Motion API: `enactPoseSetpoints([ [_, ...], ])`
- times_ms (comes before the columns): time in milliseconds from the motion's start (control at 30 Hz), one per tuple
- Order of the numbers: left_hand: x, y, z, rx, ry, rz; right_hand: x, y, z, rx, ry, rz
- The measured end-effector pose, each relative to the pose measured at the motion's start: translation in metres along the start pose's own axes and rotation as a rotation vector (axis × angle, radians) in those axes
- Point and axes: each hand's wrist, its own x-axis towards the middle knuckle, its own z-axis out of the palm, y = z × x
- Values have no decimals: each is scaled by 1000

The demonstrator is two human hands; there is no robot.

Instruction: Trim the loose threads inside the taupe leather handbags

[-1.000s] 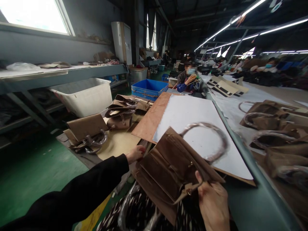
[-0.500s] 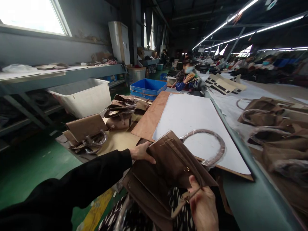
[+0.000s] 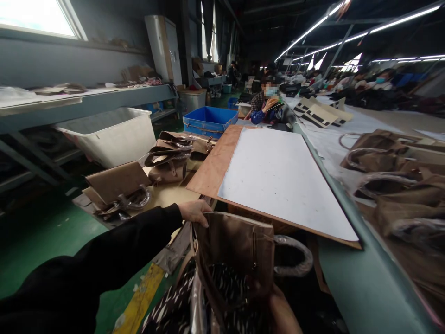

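Note:
A brown handbag (image 3: pixel 236 232) is held up in front of me, its mouth tilted my way. My left hand (image 3: pixel 195 212) pinches the bag's upper left corner, thumb over the edge. At the lower right, my right hand (image 3: pixel 282 310) grips the bag's side; its fingers are mostly hidden in shadow. A plastic-wrapped handle (image 3: pixel 301 255) sticks out to the right of the bag. Another wrapped strip (image 3: pixel 197 297) hangs at the near left. Dark patterned cloth on my lap shows below and through the gap.
A board with a white sheet (image 3: pixel 278 171) lies ahead on the green table (image 3: pixel 361 278). More brown bags (image 3: pixel 399 199) lie at right, others (image 3: pixel 168 171) at left. Behind stand a blue bin (image 3: pixel 208 123) and a white tub (image 3: pixel 114 139). A masked person (image 3: pixel 266 102) sits beyond.
The bag has turned more upright and sunk towards my lap, its handle swinging down off the white sheet. My right hand has moved lower, away from the strap and clasp. The left keeps the corner.

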Motion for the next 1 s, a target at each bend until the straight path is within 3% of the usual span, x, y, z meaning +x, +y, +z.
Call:
enactPoseSetpoints([
  [33, 0, 0, 0, 41, -9, -9, 0, 8, -12, 52, 15, 54],
  [100, 2, 0, 1, 97, -24, -14, -1, 12, -42, 144, 253, 62],
  [167, 6, 3, 3, 124, -32, 2, -7, -6, -70, 77, 486, -45],
  [233, 11, 8, 4, 131, -54, 23, -16, -41, -83, -161, 653, -176],
  [300, 17, 16, 5, 146, -80, 53, -24, -83, -76, -465, 570, -267],
  [400, 26, 27, 5, 212, -105, 87, -25, -133, -40, -799, 288, -392],
  [533, 35, 36, -4, 280, -136, 86, -4, -153, -1, -1078, 148, -281],
  [633, 41, 32, -18, 374, -129, 95, 5, -147, 16, -1056, 23, -260],
  [733, 47, 22, -29, 500, -127, 113, -4, -137, 35, -964, -81, -284],
  [833, 49, 13, -27, 605, -113, 114, -16, -129, 46, -856, -203, -257],
  [900, 47, 12, -16, 693, -80, 150, -15, -123, 40, -717, -284, -187],
  [1000, 42, 20, 5, 844, -35, 208, -1, -115, 13, -497, -334, -75],
])
